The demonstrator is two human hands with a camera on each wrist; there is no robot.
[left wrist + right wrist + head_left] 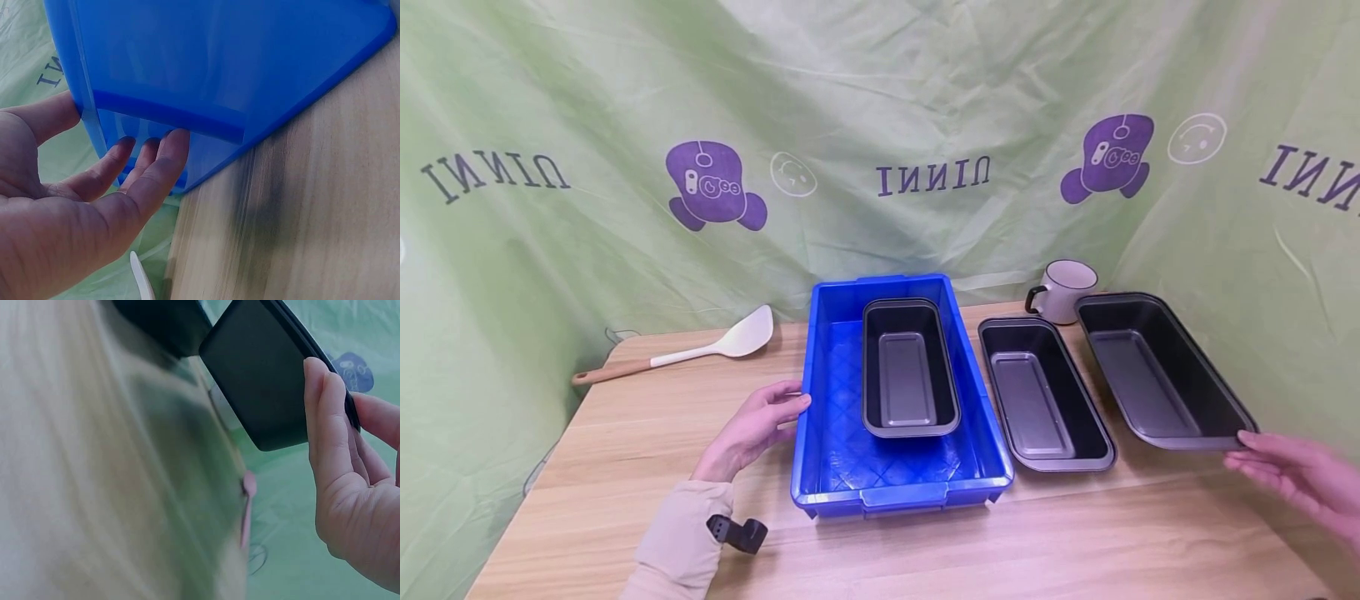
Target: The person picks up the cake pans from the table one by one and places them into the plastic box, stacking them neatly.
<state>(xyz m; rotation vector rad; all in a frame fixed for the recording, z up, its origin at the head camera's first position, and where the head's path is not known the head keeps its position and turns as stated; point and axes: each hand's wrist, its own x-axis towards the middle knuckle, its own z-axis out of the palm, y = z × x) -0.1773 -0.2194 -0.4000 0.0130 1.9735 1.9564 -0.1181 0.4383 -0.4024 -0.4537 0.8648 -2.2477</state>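
Observation:
My right hand (1296, 475) pinches the near right corner of a dark loaf pan (1180, 375), thumb on the rim and fingers along the outside. In the right wrist view this pan (262, 381) is raised above the tabletop. At the left side of a blue plastic bin (902, 498) is my left hand (756, 429). Its thumb lies at the bin's rim and its loosely bent fingers (178, 147) touch the outer wall. Inside the bin sits a second loaf pan (906, 375). A third loaf pan (1037, 400) stands just right of the bin.
Behind the pans at the back right is a white mug (1065, 292) with a black handle. A white spatula (745, 333) with a wooden grip lies at the back left. Green printed cloth (850, 225) hangs around the wooden table (685, 417).

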